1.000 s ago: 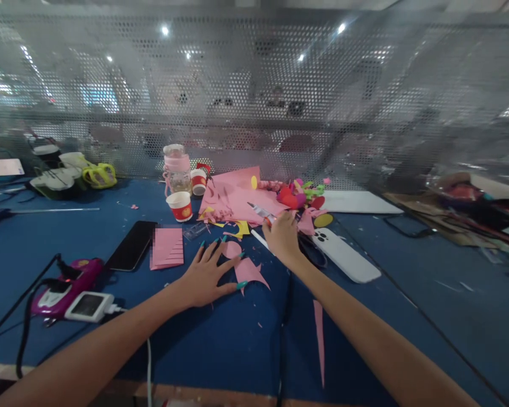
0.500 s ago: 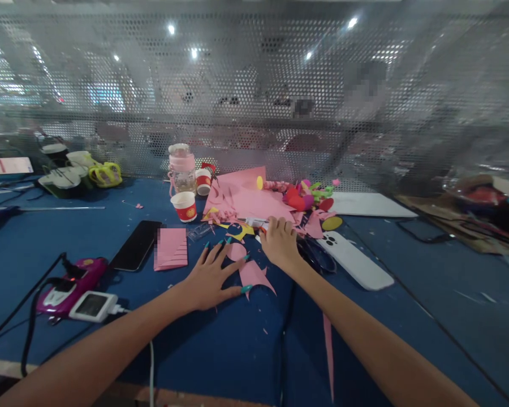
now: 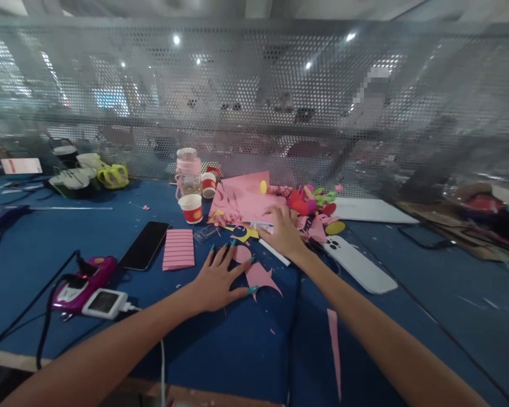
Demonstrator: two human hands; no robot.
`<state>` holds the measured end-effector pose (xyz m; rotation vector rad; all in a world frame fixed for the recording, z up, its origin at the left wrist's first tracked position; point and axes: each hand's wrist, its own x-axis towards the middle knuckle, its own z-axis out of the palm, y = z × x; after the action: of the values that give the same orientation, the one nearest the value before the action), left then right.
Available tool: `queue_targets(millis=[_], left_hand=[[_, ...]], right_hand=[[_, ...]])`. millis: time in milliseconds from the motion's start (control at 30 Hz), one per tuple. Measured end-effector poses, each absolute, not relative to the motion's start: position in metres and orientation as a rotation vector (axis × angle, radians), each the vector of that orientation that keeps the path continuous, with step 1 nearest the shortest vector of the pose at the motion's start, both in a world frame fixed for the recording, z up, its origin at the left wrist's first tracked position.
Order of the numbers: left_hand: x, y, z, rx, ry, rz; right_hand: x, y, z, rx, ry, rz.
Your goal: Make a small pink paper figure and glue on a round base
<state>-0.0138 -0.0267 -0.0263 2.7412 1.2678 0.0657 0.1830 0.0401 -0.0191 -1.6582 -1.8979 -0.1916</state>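
My left hand (image 3: 218, 281) lies flat on the blue table with its fingers spread, the tips close to a cut pink paper piece (image 3: 261, 275) and a round pink piece (image 3: 241, 254). My right hand (image 3: 286, 234) hovers low over the paper pile, thumb apart from the bent fingers and no held thing visible. Beneath its palm sticks out a narrow white strip (image 3: 275, 252). Yellow paper cut-outs (image 3: 249, 232) lie by its thumb. Beyond the fingers spreads a pink paper sheet (image 3: 250, 195) strewn with scraps.
A paper cup (image 3: 191, 209) and a pink-lidded bottle (image 3: 189, 172) stand behind. Left are a black phone (image 3: 145, 245), folded pink paper (image 3: 178, 249) and a purple power strip (image 3: 85, 281) with cables. A white phone (image 3: 360, 264) and colourful craft pieces (image 3: 307, 203) sit right.
My right hand has lifted and spread its fingers, baring the white strip below it. My left hand stays flat. The whole view has shifted slightly, moving things rightward.
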Motion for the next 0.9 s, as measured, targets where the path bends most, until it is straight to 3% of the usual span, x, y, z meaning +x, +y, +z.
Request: queue_targets(millis=[233, 500, 733, 900], left_hand=[[-0.016, -0.027, -0.032, 2.757, 1.258, 0.142], [-0.017, -0.03, -0.033, 2.76, 1.269, 0.153], [-0.017, -0.032, -0.028, 2.766, 1.248, 0.136], [-0.015, -0.029, -0.024, 2.727, 1.241, 0.054]], right_hand=[[0.136, 0.097, 0.033, -1.557, -2.648, -0.07], [0.111, 0.126, 0.033, -1.52, -2.916, -0.026], [0.13, 0.113, 0.048, -1.509, -2.79, -0.259], [0.16, 0.085, 0.055, -1.325, -2.556, -0.688]])
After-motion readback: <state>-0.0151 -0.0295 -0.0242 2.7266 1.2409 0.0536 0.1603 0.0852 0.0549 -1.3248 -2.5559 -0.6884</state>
